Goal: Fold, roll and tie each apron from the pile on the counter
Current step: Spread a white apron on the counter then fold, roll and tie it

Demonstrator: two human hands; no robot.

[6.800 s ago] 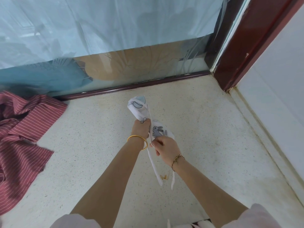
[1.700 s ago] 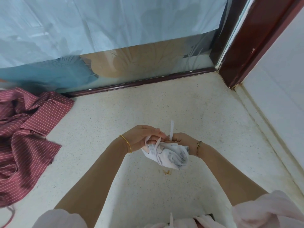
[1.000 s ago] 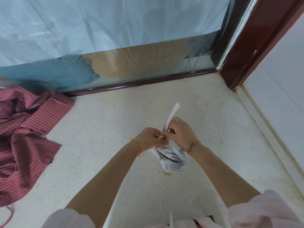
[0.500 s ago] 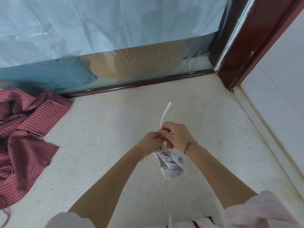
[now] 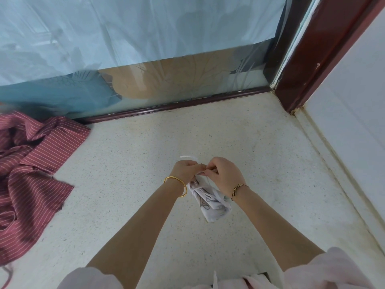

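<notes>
White strap (image 5: 188, 162) is pinched between the curled fingertips of the left hand (image 5: 186, 168) and the right hand (image 5: 224, 174), the two sets of fingers meeting almost tip to tip. A short loop of it is seen sticking out up and left past the left hand. The apron (image 5: 210, 200), rolled, white with a faint line print, is held bunched directly under both hands. Its free end hangs down and right between the wrists, and whether that end touches the counter (image 5: 145, 163) cannot be told. A gold bangle (image 5: 176, 185) is worn on the left wrist, a braided bracelet (image 5: 239, 189) on the right. Pale pink sleeves (image 5: 325, 272) are seen at the bottom edge. The counter is pale and speckled. A crumpled striped cloth (image 5: 31, 170), dark red with thin light lines, is spread at its far left, well apart from the hands. A glass pane (image 5: 145, 49) in a dark red frame (image 5: 325, 49) is set along the counter's back edge.
</notes>
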